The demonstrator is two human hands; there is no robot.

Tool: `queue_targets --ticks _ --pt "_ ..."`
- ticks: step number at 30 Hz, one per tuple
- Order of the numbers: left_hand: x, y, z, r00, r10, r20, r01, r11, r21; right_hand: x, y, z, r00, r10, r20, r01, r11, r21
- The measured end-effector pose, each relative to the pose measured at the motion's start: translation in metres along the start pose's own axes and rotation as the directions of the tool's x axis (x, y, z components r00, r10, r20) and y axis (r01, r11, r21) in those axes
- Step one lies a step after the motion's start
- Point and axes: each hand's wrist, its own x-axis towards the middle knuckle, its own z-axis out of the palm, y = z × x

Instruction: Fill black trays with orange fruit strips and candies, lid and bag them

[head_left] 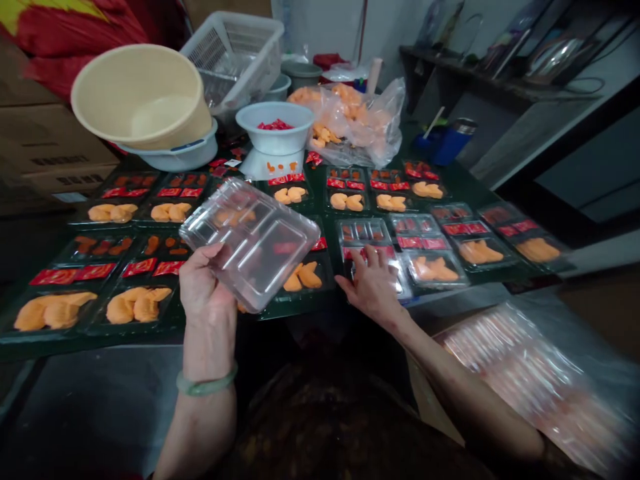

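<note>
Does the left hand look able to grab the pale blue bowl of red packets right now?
Probably not as it stands: the left hand is holding a clear moulded plastic piece, and filled trays lie between that hand and the bowl.

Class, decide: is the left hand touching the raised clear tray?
Touching: the head view shows the left hand holding up the tray, thumb over its edge.

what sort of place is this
Probably a small packing workshop: filled plastic trays lie in rows, near a plastic bag of orange pieces, with cardboard boxes stacked at the left.
</note>
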Motion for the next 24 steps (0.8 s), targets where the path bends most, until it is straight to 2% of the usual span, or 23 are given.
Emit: queue_targets --ticks 2,4,8,11,13,17,21,24 --pt "-0.005 -0.001 0.003 0.998 -0.064 -0.025 0.065 0.998 0.004 -0.007 0.006 -0.004 0.999 0.008 0.037 -0.008 1.0 -0.005" --pt "-0.008 -0.002 0.005 0.996 -0.083 0.015 0.083 0.997 0.009 -0.012 0.016 -0.006 0.996 0.002 0.089 -0.001 1.0 -0.016" --pt "-0.006 -0.009 0.01 0.995 -0.027 0.096 0.034 0.997 -0.071 -0.008 0.03 -0.003 0.984 0.014 0.177 -0.016 1.0 0.011" --pt "-0.008 -0.016 0.016 0.996 -0.014 0.089 0.025 0.993 -0.118 0.004 0.032 0.001 0.978 0.019 0.208 -0.028 0.999 0.042" --pt "-0.011 -0.019 0.021 0.991 -0.011 0.132 0.029 0.991 -0.134 0.013 0.031 0.002 0.979 0.014 0.206 -0.025 0.998 0.051" --pt "-0.021 -0.024 0.03 0.956 -0.048 0.29 0.099 0.981 -0.164 0.023 0.026 0.002 0.983 0.004 0.183 -0.017 0.997 0.071" --pt "-0.031 -0.027 0.036 0.963 -0.096 0.252 0.131 0.983 -0.126 0.023 0.029 -0.006 0.987 -0.061 0.147 0.05 0.996 0.073" --pt "-0.035 -0.028 0.041 0.969 -0.097 0.226 0.124 0.987 -0.105 0.028 0.048 -0.015 0.998 -0.061 0.032 0.059 0.997 0.049"
